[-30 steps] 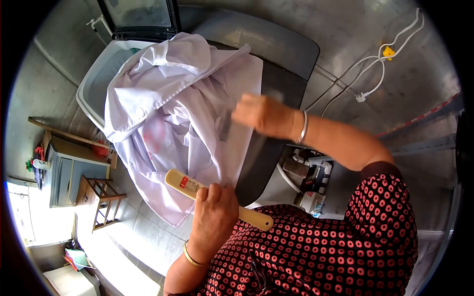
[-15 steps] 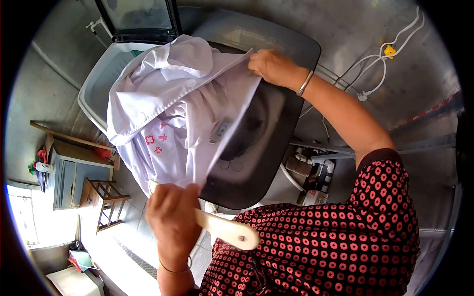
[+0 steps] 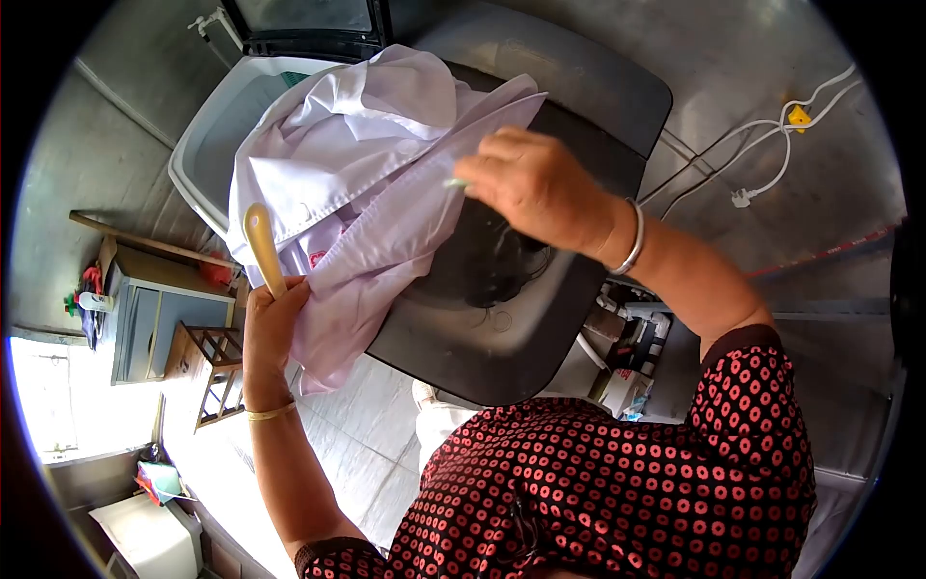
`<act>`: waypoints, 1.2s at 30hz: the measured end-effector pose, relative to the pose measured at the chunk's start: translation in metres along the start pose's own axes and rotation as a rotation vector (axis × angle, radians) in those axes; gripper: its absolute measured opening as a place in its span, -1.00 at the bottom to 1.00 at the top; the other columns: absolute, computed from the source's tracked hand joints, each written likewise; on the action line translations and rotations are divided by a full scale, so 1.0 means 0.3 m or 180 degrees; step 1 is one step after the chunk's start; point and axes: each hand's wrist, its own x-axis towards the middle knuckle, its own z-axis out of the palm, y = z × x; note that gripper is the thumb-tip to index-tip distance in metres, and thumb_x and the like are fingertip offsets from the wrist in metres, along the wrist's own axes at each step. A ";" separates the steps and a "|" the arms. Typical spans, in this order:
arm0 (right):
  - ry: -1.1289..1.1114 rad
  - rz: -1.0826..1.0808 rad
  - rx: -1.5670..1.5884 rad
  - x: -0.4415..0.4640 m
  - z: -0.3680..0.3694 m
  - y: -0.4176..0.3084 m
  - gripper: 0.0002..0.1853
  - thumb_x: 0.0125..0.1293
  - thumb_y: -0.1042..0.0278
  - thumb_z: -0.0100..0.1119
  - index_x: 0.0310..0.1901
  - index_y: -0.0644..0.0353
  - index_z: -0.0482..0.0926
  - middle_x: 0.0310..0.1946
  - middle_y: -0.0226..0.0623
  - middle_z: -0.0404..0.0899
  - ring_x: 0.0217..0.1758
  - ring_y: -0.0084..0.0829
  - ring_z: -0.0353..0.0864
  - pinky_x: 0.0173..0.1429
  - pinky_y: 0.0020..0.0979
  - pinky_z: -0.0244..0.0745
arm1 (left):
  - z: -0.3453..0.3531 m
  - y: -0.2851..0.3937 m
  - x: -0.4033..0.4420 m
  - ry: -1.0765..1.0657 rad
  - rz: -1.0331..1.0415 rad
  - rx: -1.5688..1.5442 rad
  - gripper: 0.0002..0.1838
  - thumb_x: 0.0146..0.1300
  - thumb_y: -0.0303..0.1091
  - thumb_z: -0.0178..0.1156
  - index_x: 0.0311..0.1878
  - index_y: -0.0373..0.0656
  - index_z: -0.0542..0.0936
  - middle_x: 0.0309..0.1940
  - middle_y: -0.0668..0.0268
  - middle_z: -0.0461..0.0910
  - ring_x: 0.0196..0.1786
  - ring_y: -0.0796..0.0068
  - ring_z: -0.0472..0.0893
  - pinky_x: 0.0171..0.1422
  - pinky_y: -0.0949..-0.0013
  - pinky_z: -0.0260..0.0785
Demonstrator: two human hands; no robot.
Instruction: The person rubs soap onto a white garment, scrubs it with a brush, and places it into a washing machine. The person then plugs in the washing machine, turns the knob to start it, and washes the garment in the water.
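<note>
A white button-up garment with a small red mark lies draped over the dark top of a washing machine, its near edge hanging down. My left hand is closed at the garment's near left side, around a long cream-coloured handle that points upward. The handle's other end is hidden, so I cannot tell what tool it is. Over the dark machine top, to the right of the cloth, is my right hand. Its fingers pinch a small pale greenish thing, too small and blurred to name.
An open tub with a raised lid is at the far left of the machine. White cables with a plug hang at the right. A cabinet and a wooden stool stand at the left.
My right hand has released the garment's far corner and come nearer, now pinching something small. The left hand has shifted left and the handle now points up. The garment's right flap has folded over.
</note>
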 end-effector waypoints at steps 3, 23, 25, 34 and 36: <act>0.0002 -0.0411 -0.0122 0.021 0.079 -0.090 -0.96 0.00 0.43 0.05 -0.50 0.16 0.41 -0.50 -0.32 0.41 -0.35 -0.33 0.46 -0.28 -0.39 0.46 | -0.014 0.007 0.007 -0.0144 -0.0138 -0.0176 -0.81 0.14 -0.42 0.13 -0.26 -0.35 0.61 -0.45 0.36 0.58 -0.41 0.64 0.52 -0.28 0.60 0.35; -0.0265 0.1216 -0.0225 0.057 -0.024 -0.018 -0.89 0.02 0.41 0.21 -0.36 0.15 0.57 -0.42 -0.30 0.50 -0.28 -0.25 0.51 -0.23 -0.31 0.42 | -0.241 0.072 0.132 0.0011 0.0554 -0.1516 -0.86 0.19 -0.48 0.13 -0.22 -0.29 0.60 -0.41 0.29 0.60 -0.37 0.51 0.58 -0.22 0.50 0.46; -0.0338 0.0878 -0.0068 0.095 0.001 -0.085 -0.86 -0.04 0.45 0.26 -0.37 0.15 0.58 -0.25 -0.35 0.49 -0.11 -0.30 0.48 -0.07 -0.38 0.43 | -0.269 0.105 0.148 -0.0056 0.0634 -0.1558 -0.86 0.20 -0.47 0.14 -0.21 -0.29 0.61 -0.42 0.29 0.60 -0.37 0.53 0.57 -0.21 0.51 0.45; -0.0412 0.1251 0.0177 0.184 0.158 -0.016 -0.86 0.01 0.43 0.28 -0.32 0.11 0.63 0.31 -0.14 0.08 0.30 -0.13 0.15 0.30 -0.28 0.17 | -0.395 0.632 0.083 0.0359 0.2869 -0.0920 -0.82 0.19 -0.40 0.18 -0.17 -0.25 0.61 -0.31 0.32 0.60 -0.24 0.59 0.54 -0.10 0.53 0.39; -0.0278 0.1435 0.0429 0.243 0.183 -0.009 -0.85 0.04 0.42 0.27 -0.30 0.12 0.63 0.31 -0.14 0.07 0.31 -0.13 0.15 0.31 -0.27 0.16 | -0.409 0.753 0.079 0.0598 0.3200 -0.0610 -0.81 0.19 -0.40 0.18 -0.17 -0.26 0.61 -0.29 0.32 0.60 -0.23 0.58 0.54 -0.10 0.53 0.39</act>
